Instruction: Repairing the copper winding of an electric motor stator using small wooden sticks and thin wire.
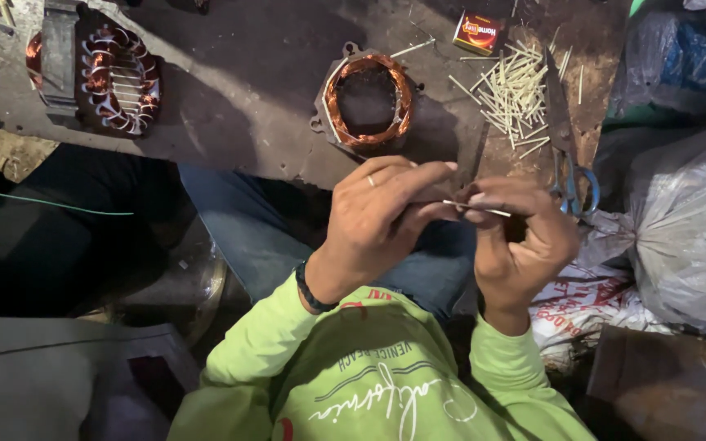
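Sliver [477, 209] (pale, thin) pinched above dark workbench [239, 90].

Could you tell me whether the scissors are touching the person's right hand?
Cannot tell. In the head view the scissors' blue handles sit right at the right hand's knuckles, overlapping them, with no plain gap or contact.

A worn grey workbench [239, 90] bears two copper-wound stators [367, 100], pale sticks [515, 94], scissors [567, 159] and a small box [479, 33].
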